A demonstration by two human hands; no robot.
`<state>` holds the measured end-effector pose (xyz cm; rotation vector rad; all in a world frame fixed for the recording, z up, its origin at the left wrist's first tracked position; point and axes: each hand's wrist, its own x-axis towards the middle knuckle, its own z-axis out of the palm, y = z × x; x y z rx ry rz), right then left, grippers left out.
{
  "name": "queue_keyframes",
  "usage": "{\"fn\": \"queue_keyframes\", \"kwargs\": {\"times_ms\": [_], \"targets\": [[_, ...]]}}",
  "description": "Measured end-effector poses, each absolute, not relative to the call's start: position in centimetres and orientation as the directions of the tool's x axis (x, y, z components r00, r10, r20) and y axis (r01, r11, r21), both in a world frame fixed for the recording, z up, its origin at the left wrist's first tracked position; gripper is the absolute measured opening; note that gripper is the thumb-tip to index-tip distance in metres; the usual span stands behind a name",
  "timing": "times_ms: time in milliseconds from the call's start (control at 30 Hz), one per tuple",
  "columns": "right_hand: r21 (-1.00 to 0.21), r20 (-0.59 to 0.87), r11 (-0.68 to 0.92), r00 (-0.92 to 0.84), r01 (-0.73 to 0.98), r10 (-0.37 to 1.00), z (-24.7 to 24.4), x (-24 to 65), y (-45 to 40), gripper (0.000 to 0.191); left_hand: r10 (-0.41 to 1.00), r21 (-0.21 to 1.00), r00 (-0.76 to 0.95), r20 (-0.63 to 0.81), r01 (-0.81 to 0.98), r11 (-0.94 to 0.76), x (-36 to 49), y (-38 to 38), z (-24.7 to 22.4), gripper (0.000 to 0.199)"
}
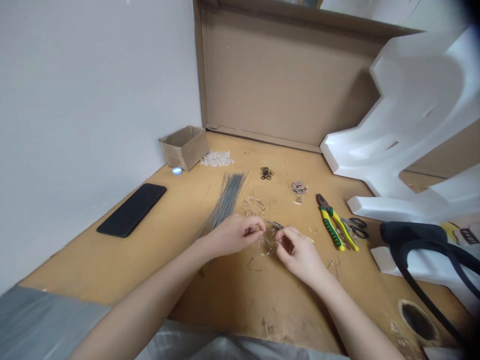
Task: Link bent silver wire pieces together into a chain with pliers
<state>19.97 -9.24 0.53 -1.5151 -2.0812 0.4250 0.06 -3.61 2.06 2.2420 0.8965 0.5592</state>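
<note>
My left hand (233,235) and my right hand (298,254) meet above the tan worktop (112,262), their fingertips pinching a thin wire loop (268,245) between them. Behind my left hand lies a bundle of long grey wire rods (227,199). Just ahead of my fingers rests a linked wire chain (253,205). Right of my right hand are green-and-yellow combination pliers (333,225) and small black-handled scissors (355,227). Further back sit a heap of black rubber rings (266,173), a wire clump (299,187) and a pile of clear beads (216,159). Short wire scraps lie around my hands.
A black phone (131,210) lies by the left wall. A small cardboard box (183,147) stands in the back corner before a cardboard panel (285,75). White foam packing (420,115) and a black curved strap (416,245) occupy the right side, near a round worktop hole (418,321).
</note>
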Motion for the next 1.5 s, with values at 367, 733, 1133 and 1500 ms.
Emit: {"fn": "queue_keyframes", "kwargs": {"times_ms": [367,733,1133,1500], "targets": [[-0.531,0.264,0.332,-0.220,0.779,0.939,0.6,20.0,-9.2,0.012,0.657,0.698,0.742,0.132,0.401,-0.593,0.3,-4.1,2.5,0.017],[-0.554,0.327,0.284,-0.109,0.783,0.939,0.5,20.0,-8.9,0.011,0.758,0.795,0.648,0.075,0.420,-0.438,1.0,-4.5,2.1,0.007],[-0.492,0.429,0.294,-0.066,0.820,0.901,0.3,20.1,-8.9,0.013,0.903,0.953,0.429,-0.016,0.279,-0.116,1.8,-3.7,0.1,0.033],[-0.537,0.456,0.301,-0.029,0.788,0.890,0.3,20.1,-8.7,0.013,0.800,0.971,0.595,-0.079,-0.137,0.197,1.8,-3.0,-0.3,0.041]]}}
